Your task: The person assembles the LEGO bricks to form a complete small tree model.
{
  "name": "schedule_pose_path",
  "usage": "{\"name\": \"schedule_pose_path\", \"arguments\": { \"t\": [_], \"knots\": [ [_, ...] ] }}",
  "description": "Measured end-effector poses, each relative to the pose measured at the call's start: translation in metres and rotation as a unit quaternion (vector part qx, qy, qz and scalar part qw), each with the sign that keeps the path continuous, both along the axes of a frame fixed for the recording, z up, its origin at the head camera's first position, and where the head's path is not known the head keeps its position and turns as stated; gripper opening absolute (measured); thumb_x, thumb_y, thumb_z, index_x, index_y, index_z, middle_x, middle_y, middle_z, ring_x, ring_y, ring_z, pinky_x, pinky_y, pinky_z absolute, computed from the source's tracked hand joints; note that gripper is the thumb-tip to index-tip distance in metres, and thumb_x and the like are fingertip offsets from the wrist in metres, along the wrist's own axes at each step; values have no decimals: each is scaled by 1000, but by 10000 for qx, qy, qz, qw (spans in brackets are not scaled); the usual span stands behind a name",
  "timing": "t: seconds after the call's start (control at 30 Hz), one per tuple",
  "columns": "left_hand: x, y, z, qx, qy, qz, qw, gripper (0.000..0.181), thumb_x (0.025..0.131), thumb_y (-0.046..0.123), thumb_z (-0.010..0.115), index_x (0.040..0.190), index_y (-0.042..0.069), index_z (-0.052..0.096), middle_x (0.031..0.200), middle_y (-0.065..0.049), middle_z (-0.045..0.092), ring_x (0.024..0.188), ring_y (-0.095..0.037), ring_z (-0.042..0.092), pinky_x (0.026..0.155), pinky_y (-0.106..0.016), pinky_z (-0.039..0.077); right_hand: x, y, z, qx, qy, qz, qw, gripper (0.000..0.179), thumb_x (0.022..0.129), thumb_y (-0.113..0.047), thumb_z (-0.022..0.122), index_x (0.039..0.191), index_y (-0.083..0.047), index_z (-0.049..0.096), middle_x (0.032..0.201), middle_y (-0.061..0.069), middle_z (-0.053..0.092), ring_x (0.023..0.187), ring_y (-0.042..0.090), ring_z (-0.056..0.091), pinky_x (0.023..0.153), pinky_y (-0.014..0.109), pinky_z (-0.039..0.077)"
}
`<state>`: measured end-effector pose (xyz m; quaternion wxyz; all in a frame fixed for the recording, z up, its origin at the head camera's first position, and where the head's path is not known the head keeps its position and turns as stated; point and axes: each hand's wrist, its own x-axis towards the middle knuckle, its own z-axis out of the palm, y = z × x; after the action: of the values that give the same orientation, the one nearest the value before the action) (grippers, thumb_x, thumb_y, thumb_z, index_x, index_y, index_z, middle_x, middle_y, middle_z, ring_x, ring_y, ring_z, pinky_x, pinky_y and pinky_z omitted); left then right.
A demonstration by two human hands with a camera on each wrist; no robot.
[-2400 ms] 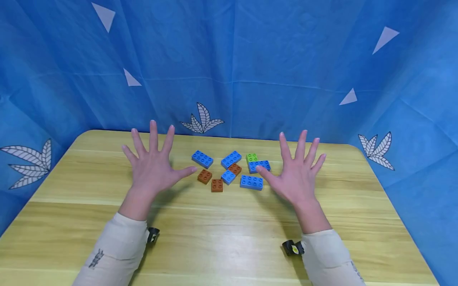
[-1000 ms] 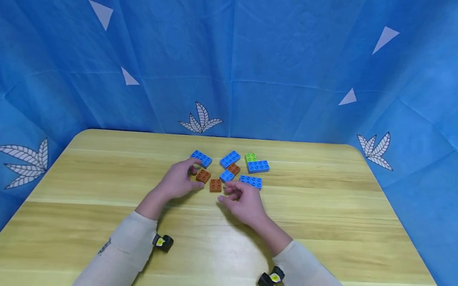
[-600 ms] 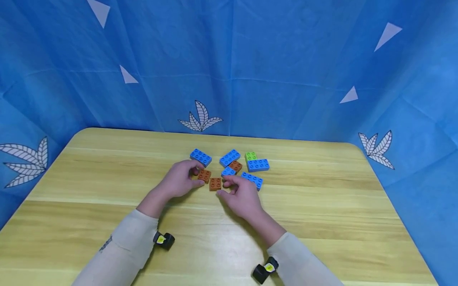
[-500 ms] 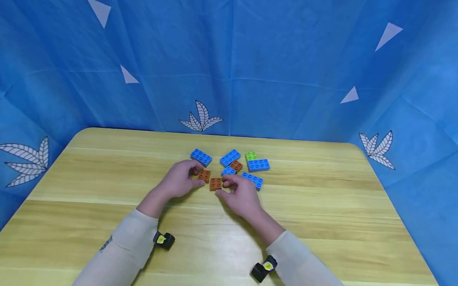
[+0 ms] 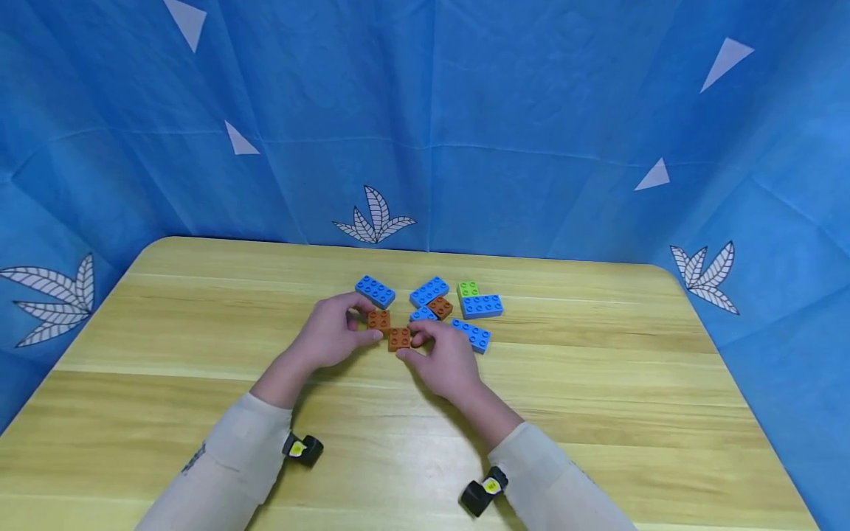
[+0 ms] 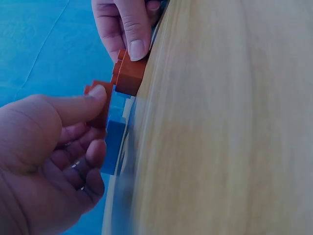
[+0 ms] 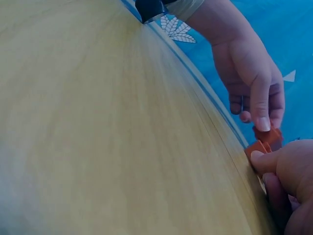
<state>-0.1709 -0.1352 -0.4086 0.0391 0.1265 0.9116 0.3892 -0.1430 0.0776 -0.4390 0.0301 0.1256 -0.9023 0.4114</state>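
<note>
Pinching on both sides, and the work looks young

From my distant seat I see the left hand point(image 5: 332, 332) holding the left brown brick point(image 5: 378, 321) between thumb and fingers, so its grip is narrow, only as wide as the piece. By the left wrist view, this brick appears raised above the table point(image 5: 372, 472). The right hand point(image 5: 446, 359) pinches the right brown brick point(image 5: 399, 339) in a similar way; if that one touches the wood, I cannot tell. The two held bricks are very near each other, corner toward corner (contact between them is not clear to me).

Going outward, just beyond the right fingers lies the small blue brick point(image 5: 423, 315), with the third brown brick point(image 5: 440, 307) close beside it and the middle blue brick point(image 5: 429, 292) behind. The near blue brick point(image 5: 473, 335) is partly covered by the right hand. Farther back, the green brick point(image 5: 468, 289) meets the right blue brick point(image 5: 482, 306), joined or not I cannot say. The left blue brick point(image 5: 375, 291) lies apart, behind the left hand.

My judgement is that the work is at its beginning: two bricks are in the fingers, not seen joined, and seven others remain unheld on the table.
</note>
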Motion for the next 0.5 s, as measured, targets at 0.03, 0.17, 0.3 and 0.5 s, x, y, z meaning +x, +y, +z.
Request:
{"name": "schedule_pose_path", "arguments": {
  "t": [0.03, 0.17, 0.3, 0.5],
  "knots": [
    [0, 0, 0, 71, 27, -24, 10000, 32, 84, 17, 83, 111, 10, 68, 95, -3, 63, 72, -20, 53, 61, -35, 46, 0, 0, 0, -3, -11, -11, 10000, 39, 83, -24, 85, 116, -9, 72, 86, -9, 65, 73, 11, 54, 63, 30, 45],
    [1, 2, -1, 319, 128, -196, 9992, 32, 85, 16, 82, 113, 10, 68, 95, -2, 64, 70, -20, 53, 60, -34, 46, 1, -1, 1, -56, -36, -71, 10000, 37, 83, -22, 85, 116, -9, 72, 85, -9, 64, 70, 12, 53, 60, 29, 44],
    [3, 6, -2, 413, 108, -375, 9984, 34, 86, 14, 82, 116, 8, 68, 98, -2, 64, 70, -20, 53, 60, -34, 46, 1, 0, 0, -155, -67, -179, 9997, 34, 83, -20, 85, 113, -10, 73, 85, -8, 63, 71, 14, 53, 60, 29, 45],
    [3, 13, -2, 401, -19, -526, 9978, 35, 86, 17, 82, 117, 8, 68, 94, -2, 63, 69, -19, 53, 59, -34, 46, 2, 3, 0, -310, -131, -322, 9989, 31, 82, -21, 86, 108, -12, 73, 91, -5, 64, 77, 15, 55, 66, 31, 49]
  ]
}}
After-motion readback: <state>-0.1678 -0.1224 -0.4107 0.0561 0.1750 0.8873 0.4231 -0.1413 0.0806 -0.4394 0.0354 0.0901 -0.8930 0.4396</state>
